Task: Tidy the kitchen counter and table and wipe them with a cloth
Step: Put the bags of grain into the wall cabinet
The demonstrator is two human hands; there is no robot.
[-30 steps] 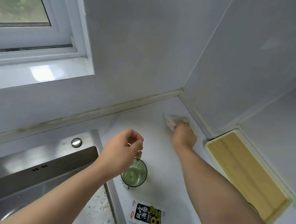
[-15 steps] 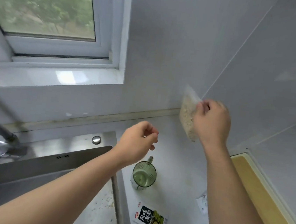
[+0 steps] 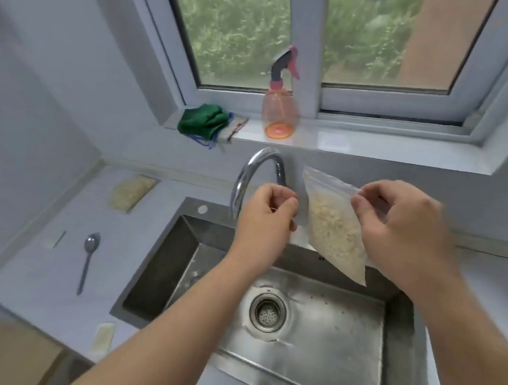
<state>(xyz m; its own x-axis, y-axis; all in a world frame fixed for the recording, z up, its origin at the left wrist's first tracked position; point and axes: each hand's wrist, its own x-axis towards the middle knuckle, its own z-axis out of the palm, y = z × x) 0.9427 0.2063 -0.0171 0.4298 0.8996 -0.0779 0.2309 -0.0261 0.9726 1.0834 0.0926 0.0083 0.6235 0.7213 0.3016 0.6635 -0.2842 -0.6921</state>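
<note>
Head view — grain bag (image 3: 333, 232) hangs from fingertips (image 3: 371, 201) of right hand (image 3: 405, 236) — over sink (image 3: 342, 327).

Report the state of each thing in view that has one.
Grain bag: held up over the sink, pinched by the right hand.
Left hand: fingers curled beside the bag, grip unclear.
Faucet: no water running.
Spray bottle: upright on the sill.
Green cloth: crumpled on the sill.
Spoon: flat on the counter.
Second grain bag: flat on the counter.
</note>
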